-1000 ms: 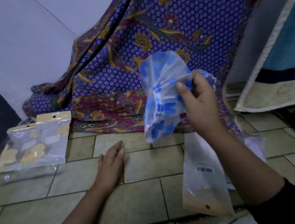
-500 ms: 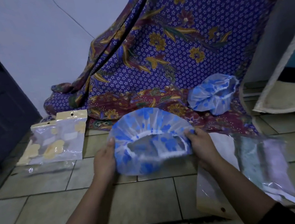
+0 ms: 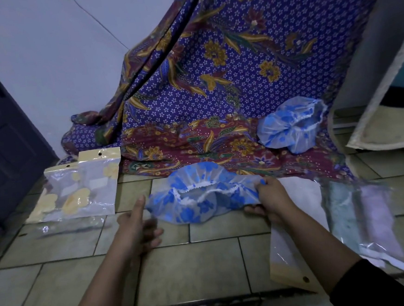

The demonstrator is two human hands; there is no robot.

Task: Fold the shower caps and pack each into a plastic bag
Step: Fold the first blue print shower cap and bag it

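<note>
Now shower cap (image 3: pixel 200 201) hangs in right hand's (image 3: pixel 271 201) grip.

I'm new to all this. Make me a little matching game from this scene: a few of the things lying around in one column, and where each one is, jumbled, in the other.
Things:
1. blue flowered plastic shower cap with white elastic rim
2. second blue flowered shower cap
3. clear bags with yellow header cards
4. empty clear bag with tan header

Places:
A. lying on the patterned batik cloth
B. on the tiles, far left
C. pinched by the right hand
D. under the right forearm

Pairs: 1-C, 2-A, 3-B, 4-D
</note>
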